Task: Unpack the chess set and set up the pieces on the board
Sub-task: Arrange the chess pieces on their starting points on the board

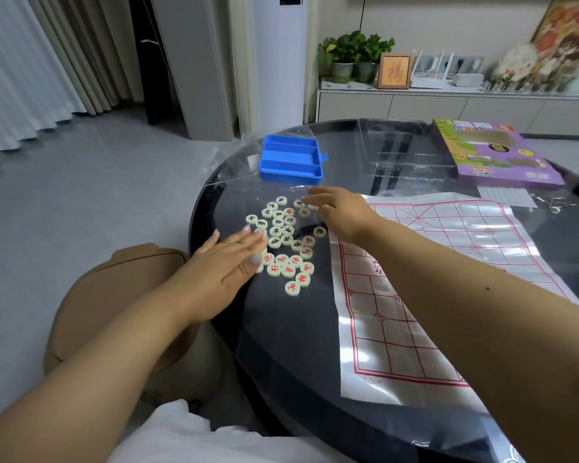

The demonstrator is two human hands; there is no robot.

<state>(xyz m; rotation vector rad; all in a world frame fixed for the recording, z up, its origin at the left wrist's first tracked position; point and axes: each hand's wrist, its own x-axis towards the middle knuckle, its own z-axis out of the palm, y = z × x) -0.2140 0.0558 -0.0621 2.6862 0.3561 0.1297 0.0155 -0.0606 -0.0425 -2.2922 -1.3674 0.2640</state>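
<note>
Chess pieces, round white discs marked in red or black, are scattered flat on the left part of a dark round table; about thirty can be counted, some hidden under the hands. One left hand is laid over the near left edge of the cluster, fingers straight and close together, resting on a few discs. One right hand is stretched over the far right edge of the cluster, fingers relaxed and slightly spread, nothing gripped. One board sheet, white with a red grid, is spread beside the pieces on the right, partly under the right forearm. Farther back, one open blue box with two compartments is set on clear plastic wrap, and one purple game box is seen at the far right. Beyond the table, grey floor, pale curtains and a low cabinet carrying two potted plants and one framed picture are seen.
</note>
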